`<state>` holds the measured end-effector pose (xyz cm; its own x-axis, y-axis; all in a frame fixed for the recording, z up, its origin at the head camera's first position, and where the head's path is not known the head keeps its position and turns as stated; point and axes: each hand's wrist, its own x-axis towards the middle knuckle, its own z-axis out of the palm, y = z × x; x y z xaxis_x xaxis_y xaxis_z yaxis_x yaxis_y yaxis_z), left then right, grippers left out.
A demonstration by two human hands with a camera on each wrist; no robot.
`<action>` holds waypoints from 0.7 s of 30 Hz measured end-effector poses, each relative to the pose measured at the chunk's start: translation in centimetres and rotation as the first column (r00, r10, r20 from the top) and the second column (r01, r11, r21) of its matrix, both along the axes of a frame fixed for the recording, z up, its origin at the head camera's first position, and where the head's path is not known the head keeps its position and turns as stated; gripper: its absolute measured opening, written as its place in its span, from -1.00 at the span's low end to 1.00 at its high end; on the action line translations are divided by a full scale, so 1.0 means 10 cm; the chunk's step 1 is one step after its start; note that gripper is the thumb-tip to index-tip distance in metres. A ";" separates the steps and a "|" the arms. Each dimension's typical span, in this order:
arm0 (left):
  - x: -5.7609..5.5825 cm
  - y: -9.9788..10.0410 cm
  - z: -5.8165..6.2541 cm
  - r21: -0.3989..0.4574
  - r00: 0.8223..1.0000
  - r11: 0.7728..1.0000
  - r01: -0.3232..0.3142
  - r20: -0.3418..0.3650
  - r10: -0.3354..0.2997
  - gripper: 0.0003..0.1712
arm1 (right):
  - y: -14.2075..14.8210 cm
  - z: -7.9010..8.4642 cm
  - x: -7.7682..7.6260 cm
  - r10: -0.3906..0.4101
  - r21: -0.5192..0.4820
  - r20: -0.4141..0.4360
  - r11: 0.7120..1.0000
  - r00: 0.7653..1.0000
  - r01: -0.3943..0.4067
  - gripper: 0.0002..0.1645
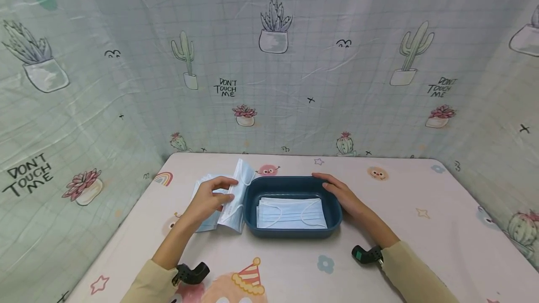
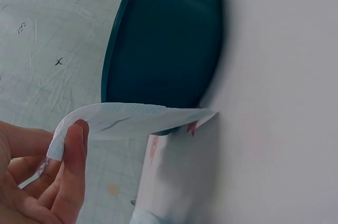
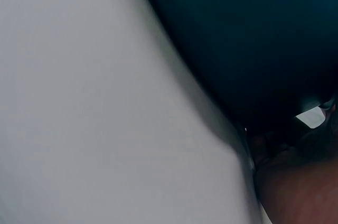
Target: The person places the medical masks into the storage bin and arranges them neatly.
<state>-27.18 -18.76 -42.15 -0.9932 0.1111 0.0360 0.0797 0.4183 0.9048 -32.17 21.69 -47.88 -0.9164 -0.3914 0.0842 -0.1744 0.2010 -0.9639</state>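
In the head view my left hand (image 1: 210,196) pinches a light blue disposable face mask (image 1: 239,195) between thumb and fingers. The mask stands upright on its side against the left end of a dark blue plastic bin (image 1: 292,233). Several more masks (image 1: 206,224) lie on the table behind and under that hand. Inside the bin lies a flat stack of masks (image 1: 290,214), ear loops on top. My right hand (image 1: 343,195) holds the bin at its back right corner, with the thumb over the rim and fingers along the outside. The left wrist view shows the pinched mask (image 2: 127,121) bent at the fingertips.
A pale table (image 1: 404,233) with cartoon prints carries everything. Behind it and along both sides hangs a curtain (image 1: 294,88) printed with potted cacti. A small black device (image 1: 191,273) is strapped at the left wrist and another black device (image 1: 366,254) at the right.
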 end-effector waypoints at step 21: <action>0.00 0.16 0.04 0.002 1.000 1.000 -0.001 0.027 0.001 -0.56 | -0.01 0.00 0.00 0.019 -0.019 -0.029 1.000 0.999 -0.019 -0.44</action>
<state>-27.15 -17.19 -41.78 -0.9939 0.1099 0.0096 0.0548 0.4166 0.9075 -32.16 21.59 -47.88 -0.9060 -0.4065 0.1177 -0.2053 0.1789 -0.9622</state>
